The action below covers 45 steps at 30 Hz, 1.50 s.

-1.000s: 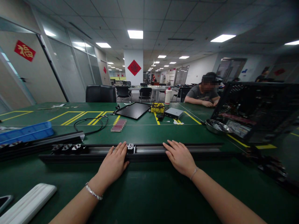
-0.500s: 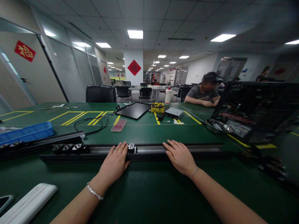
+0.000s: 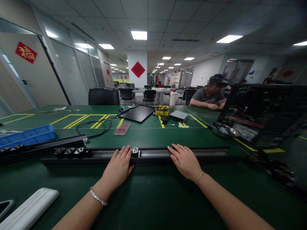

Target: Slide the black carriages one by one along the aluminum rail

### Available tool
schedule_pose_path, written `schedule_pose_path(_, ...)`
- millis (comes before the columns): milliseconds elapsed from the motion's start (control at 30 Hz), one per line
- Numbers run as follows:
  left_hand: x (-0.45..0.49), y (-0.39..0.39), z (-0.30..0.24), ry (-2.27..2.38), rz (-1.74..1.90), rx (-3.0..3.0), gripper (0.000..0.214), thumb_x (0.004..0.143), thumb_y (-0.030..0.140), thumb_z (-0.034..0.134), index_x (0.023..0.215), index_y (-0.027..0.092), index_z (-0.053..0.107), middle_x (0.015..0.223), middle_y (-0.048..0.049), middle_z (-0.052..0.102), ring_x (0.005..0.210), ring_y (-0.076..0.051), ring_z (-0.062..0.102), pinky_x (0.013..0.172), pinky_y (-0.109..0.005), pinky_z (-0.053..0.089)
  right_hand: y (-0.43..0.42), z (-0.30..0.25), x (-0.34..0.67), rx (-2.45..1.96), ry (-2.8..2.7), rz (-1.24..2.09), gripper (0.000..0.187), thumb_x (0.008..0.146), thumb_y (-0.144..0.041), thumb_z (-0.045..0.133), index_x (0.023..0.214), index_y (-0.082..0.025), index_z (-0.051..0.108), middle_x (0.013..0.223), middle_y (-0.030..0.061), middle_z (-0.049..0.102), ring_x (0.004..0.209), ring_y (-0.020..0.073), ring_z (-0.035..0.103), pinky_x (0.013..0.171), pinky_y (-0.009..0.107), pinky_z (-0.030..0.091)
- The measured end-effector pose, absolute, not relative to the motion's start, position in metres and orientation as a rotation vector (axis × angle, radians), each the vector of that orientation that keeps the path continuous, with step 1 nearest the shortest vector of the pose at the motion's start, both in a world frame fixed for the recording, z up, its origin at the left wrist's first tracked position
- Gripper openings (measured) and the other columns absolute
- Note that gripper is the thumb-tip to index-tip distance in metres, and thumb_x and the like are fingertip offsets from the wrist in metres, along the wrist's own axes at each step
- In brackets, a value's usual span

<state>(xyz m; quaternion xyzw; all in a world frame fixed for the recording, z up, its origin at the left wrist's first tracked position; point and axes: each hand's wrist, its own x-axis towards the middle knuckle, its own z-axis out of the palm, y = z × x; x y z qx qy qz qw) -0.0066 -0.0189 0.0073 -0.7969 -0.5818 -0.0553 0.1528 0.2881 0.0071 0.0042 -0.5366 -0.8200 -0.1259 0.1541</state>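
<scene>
A long black rail with a grey channel lies across the green table in front of me. My left hand rests flat on it, fingers stretched, fingertips next to a small black-and-white slider piece in the channel. My right hand lies flat on the rail to the right, fingers spread. Neither hand holds anything. Three similar small pieces sit at the rail's left end.
A second black rail and blue tray lie at the left, a white bar near the front left. A black cable, black panel, grey box, metal bowl and open computer case stand behind. A person sits at the back right.
</scene>
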Motion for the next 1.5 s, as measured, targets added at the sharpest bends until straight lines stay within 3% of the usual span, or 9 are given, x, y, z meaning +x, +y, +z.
schedule_pose_path(1500,-0.0043,-0.0178,0.0069,-1.657,-0.216,-2.270,0.054,0.078,0.032,0.050,0.129,0.016,0.044,0.139,-0.0156,0.042,0.127,-0.030,0.039,0.104,-0.050,0.029,0.0078,0.0038,0.2889,-1.549,-2.362,-0.319,0.045,0.092,-0.040,0.026,0.131,-0.029,0.046,0.134,0.0042,0.048,0.123,0.0225,0.041,0.099,0.042,0.031)
